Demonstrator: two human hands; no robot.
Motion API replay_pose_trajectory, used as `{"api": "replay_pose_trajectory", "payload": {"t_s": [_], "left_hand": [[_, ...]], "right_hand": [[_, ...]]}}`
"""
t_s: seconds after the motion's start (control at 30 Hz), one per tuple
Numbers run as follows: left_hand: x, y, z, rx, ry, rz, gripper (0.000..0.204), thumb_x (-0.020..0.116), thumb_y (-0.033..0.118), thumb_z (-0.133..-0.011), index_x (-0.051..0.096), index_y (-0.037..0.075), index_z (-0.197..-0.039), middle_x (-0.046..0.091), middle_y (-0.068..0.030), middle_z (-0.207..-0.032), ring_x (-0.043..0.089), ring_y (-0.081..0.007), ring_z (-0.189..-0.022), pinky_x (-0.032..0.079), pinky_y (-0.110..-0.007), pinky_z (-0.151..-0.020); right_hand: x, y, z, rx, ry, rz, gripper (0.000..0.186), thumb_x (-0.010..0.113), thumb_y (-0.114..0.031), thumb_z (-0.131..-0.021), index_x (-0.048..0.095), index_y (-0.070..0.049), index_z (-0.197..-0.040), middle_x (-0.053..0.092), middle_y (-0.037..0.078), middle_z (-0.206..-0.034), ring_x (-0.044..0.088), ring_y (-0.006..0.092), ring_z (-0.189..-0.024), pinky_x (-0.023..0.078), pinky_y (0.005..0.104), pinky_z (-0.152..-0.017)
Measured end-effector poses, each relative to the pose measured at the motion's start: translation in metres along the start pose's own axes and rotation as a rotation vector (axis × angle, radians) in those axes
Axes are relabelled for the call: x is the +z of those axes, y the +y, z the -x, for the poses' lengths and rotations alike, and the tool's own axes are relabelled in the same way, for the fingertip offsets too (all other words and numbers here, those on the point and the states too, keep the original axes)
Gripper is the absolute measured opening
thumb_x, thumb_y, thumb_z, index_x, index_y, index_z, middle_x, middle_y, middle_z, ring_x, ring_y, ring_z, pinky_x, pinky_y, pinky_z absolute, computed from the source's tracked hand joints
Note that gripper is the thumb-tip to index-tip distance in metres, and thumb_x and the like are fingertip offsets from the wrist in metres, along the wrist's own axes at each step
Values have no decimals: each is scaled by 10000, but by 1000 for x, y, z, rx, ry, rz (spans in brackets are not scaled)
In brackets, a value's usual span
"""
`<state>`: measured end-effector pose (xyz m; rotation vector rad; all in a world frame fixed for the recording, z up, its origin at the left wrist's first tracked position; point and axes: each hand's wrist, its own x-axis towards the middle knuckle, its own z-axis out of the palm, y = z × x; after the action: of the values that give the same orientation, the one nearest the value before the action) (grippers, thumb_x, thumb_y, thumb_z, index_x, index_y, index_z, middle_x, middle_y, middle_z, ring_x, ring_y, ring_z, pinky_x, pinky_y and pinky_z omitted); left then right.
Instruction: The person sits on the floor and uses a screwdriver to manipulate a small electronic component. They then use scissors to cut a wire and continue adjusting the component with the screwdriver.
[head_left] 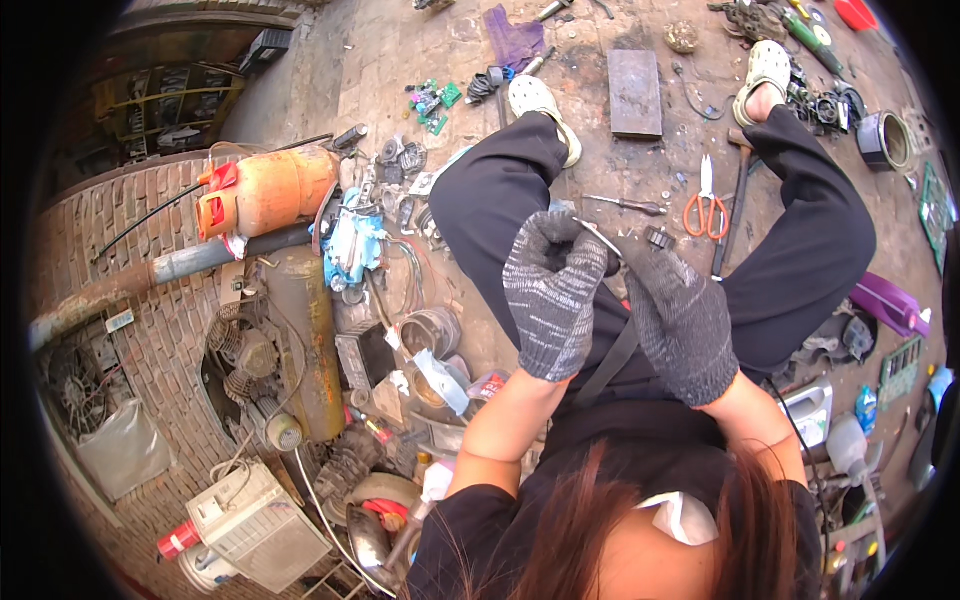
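Note:
Both my hands wear grey-and-black knit gloves and meet above my lap. My left hand [553,300] is closed, its fingers curled round a thin pale strip [598,238] seen edge-on, its kind unclear. The fingertips of my right hand [682,325] pinch the strip's other end; they partly hide it. On the ground just beyond lie a screwdriver [640,207], a small dark ridged round part [659,237] and orange-handled scissors [706,208]. To the right of these rests a hammer [737,185] with a long handle.
A flat metal block [635,92] lies between my feet. Green circuit board scraps [430,103] are beyond my left foot. An orange gas cylinder [285,187] and piled metal parts crowd the left. An open can [884,140] and a purple container [888,303] are at right.

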<state>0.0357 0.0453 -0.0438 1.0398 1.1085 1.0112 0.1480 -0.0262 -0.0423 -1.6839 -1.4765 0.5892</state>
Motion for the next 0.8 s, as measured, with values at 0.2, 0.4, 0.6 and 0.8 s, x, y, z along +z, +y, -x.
{"api": "replay_pose_trajectory", "payload": {"t_s": [0.2, 0.4, 0.6, 0.8], "left_hand": [[2, 7, -2, -27, -8, 205, 117, 567, -37, -814, 556, -13, -928, 598, -69, -759, 575, -128, -636, 488, -251, -605], [3, 19, 3, 28, -39, 73, 154, 581, -51, -801, 565, -29, -953, 619, -92, -833, 608, -143, -696, 518, -267, -647], [-1, 22, 10, 27, -119, -18, 161, 610, -71, -773, 576, -33, -926, 623, -80, -838, 601, -117, -712, 507, -244, -662], [-14, 26, 8, -123, -242, -15, 215, 640, -3, -745, 575, -33, -948, 618, -71, -836, 587, -118, -734, 495, -244, -658]], "right_hand": [[-1, 5, -8, 121, 32, -419, 268, 530, -86, -835, 557, -41, -1098, 595, 145, -807, 584, 277, -670, 460, 363, -607], [-8, 9, -9, 290, 33, -688, 229, 556, -29, -812, 581, -5, -1039, 611, 91, -816, 570, 128, -697, 458, 264, -631], [-19, 3, -28, -58, 123, -486, 267, 633, -33, -753, 593, -22, -1016, 578, 117, -868, 569, 238, -754, 455, 313, -677], [-21, 12, -40, -201, 13, -517, 263, 658, -37, -727, 607, -27, -985, 560, 121, -903, 565, 256, -795, 454, 324, -686]]}}
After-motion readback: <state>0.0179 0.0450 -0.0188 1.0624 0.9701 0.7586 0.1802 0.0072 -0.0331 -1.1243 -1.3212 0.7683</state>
